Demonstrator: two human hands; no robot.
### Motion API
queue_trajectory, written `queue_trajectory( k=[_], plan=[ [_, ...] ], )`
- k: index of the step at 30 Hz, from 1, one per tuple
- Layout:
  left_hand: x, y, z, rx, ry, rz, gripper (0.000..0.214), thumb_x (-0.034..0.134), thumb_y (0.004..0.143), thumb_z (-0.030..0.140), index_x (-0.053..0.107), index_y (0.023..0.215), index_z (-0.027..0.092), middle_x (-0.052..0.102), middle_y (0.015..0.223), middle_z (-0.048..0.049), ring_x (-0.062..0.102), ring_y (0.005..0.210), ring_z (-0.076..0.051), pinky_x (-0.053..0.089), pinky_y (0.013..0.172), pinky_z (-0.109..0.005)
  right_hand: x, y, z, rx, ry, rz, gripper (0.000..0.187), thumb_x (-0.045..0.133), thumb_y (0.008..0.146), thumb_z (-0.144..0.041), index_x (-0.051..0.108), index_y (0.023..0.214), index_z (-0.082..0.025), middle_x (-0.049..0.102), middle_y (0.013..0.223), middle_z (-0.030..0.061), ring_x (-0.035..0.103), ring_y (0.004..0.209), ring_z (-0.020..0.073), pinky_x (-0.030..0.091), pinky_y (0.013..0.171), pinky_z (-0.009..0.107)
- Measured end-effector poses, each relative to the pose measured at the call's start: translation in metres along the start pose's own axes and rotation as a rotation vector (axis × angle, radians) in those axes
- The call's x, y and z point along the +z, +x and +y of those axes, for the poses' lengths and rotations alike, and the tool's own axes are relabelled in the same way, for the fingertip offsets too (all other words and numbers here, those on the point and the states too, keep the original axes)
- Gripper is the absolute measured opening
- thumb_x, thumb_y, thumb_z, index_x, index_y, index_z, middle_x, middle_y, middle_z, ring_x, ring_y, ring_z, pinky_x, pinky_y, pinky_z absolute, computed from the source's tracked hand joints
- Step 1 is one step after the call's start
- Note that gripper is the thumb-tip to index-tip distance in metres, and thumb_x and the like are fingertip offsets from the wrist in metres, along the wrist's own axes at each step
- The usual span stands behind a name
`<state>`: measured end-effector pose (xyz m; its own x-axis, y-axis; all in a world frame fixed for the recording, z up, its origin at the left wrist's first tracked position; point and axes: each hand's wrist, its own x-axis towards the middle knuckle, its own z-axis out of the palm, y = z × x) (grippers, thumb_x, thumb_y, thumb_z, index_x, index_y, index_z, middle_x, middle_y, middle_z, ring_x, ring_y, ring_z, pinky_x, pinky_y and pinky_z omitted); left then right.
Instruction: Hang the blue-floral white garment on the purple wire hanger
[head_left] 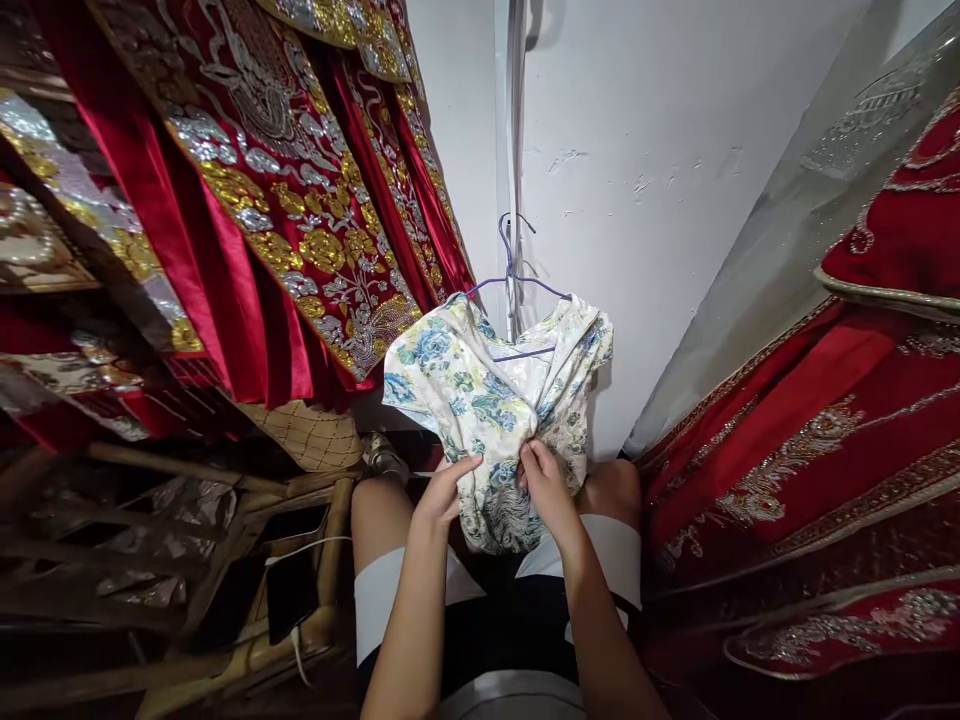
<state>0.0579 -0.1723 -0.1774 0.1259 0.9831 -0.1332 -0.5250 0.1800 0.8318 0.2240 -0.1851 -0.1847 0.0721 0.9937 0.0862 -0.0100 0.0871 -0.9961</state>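
A white floral blouse (pixel 476 375) with blue and green flowers hangs by its shoulders on a purple hanger (pixel 502 284) in front of me. Its lower part is bunched between my knees. My left hand (pixel 448 487) grips the cloth at the left side, thumb on top and the other fingers hidden behind the fabric. With thumb and fingers pinched, my right hand (pixel 541 480) holds the blouse near the bottom of its crossed neckline. Patterned cloth lies gathered between the two hands.
Red garments (pixel 322 240) with gold and silver sequins hang at the left. More red embroidered clothing (pixel 795 450), partly under clear plastic, hangs at the right. A white wall (pixel 637 150) stands behind the hanger. Phones (pixel 291 592) with a white cable lie on a bamboo chair (pixel 330 550).
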Motion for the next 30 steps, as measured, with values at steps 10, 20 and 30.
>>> queue_trajectory(
  k=[10, 20, 30],
  plan=[
    [0.002, -0.005, 0.005, -0.041, -0.099, 0.014, 0.07, 0.087, 0.05, 0.023, 0.072, 0.118, 0.017, 0.081, 0.097, -0.0097, 0.073, 0.108, -0.04, 0.058, 0.097, -0.05, 0.017, -0.001, -0.02, 0.13, 0.29, 0.018, 0.036, 0.07, 0.075, -0.056, 0.052, 0.08, -0.026, 0.045, 0.055, -0.0068, 0.037, 0.047, 0.013, 0.03, 0.048, 0.028],
    [-0.008, -0.008, 0.0, -0.112, -0.085, 0.037, 0.041, 0.085, 0.053, 0.028, 0.076, 0.091, 0.014, 0.08, 0.088, -0.0123, 0.073, 0.106, -0.042, 0.057, 0.097, -0.052, 0.014, -0.01, -0.027, 0.001, 0.226, -0.01, 0.029, 0.061, 0.088, -0.053, 0.054, 0.082, -0.026, 0.048, 0.063, -0.0034, 0.041, 0.054, 0.0157, 0.036, 0.054, 0.03],
    [-0.016, 0.007, 0.001, 0.569, 0.087, 0.664, 0.044, 0.074, 0.068, 0.028, 0.056, 0.109, 0.026, 0.066, 0.118, -0.0048, 0.064, 0.115, -0.023, 0.051, 0.099, -0.035, 0.004, -0.005, -0.024, 0.117, 0.516, 0.098, 0.031, 0.065, 0.078, -0.042, 0.045, 0.063, -0.024, 0.043, 0.053, -0.0043, 0.033, 0.048, 0.011, 0.026, 0.047, 0.027]
  ],
)
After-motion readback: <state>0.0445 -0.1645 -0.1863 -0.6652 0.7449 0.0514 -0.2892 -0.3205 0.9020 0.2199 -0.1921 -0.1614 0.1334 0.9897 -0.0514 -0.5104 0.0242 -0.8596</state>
